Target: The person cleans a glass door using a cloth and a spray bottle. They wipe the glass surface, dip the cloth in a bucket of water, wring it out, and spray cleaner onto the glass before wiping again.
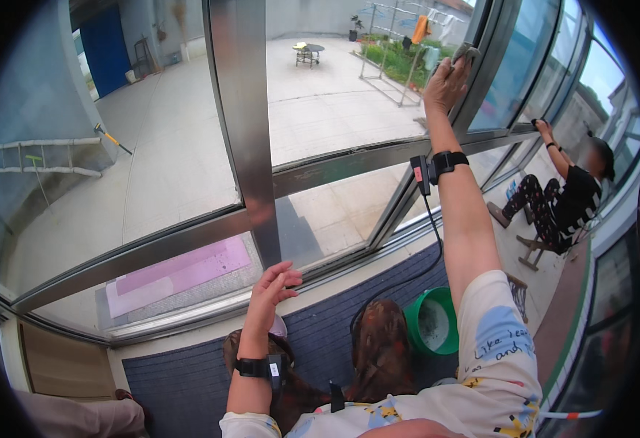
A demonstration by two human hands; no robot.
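My right hand [447,87] is raised, pressing a grey-brown cloth [466,53] against the glass beside a metal window frame post [476,65]. Its arm is stretched out, with a black strap and a cabled device at the wrist. Lower down, my left hand [273,290] is held with its fingers apart and nothing in them, near the foot of a wide metal upright [246,109]. A metal crossbar [347,164] divides the upper glass from the lower panes. A green bucket [447,295] of cloudy water stands by my right knee.
A dark ribbed mat [172,378] lies under me. At right another person [561,191] sits on a low wooden stool [533,252], reaching to the frame. A trousered leg [79,416] shows at lower left. Outside are a pink mat [183,274], a drying rack [391,60] and a ladder [40,153].
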